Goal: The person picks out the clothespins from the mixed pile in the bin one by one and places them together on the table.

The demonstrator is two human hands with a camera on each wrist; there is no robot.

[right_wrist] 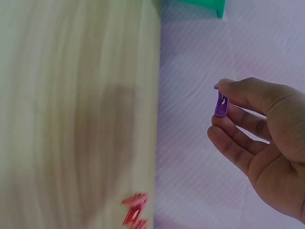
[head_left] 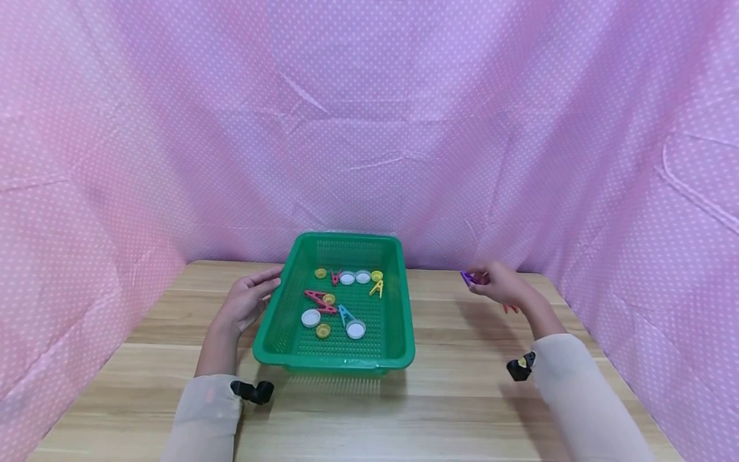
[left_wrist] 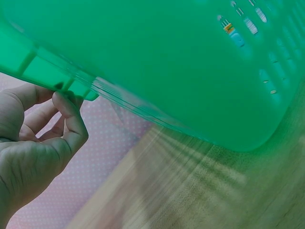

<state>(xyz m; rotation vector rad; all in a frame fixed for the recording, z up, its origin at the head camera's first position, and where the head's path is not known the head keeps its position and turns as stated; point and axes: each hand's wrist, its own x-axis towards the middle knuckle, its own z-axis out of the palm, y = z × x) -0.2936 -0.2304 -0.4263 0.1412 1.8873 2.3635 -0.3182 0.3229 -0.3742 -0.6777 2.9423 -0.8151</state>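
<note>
We see the right hand (head_left: 501, 281) pinching a purple clip (head_left: 469, 278) between thumb and fingertips, held up over the far right part of the desk (head_left: 462, 398), near its far edge and well to the right of the green basket (head_left: 335, 362). The left hand (head_left: 245, 301) grips the basket's left rim, thumb on one side and fingers on the other, probably steadying it. We judge the step in hand to be the handling of this one clip, already picked out by the right hand; a move to the basket would call for carrying it leftward, clear of the right rim, and parting thumb and fingers above the floor where clips and caps (head_left: 310, 318) lie. As for its direction, the purple clip's long axis slants in the head view, its free end pointing out of the fingers toward the desk's far edge and leftward; in the right wrist view it runs nearly parallel to that edge. We cannot tell which end bites. A red clip (right_wrist: 135, 210) lies on the desk below the right hand, toward the far right corner, untouched as far as we can see.
</note>
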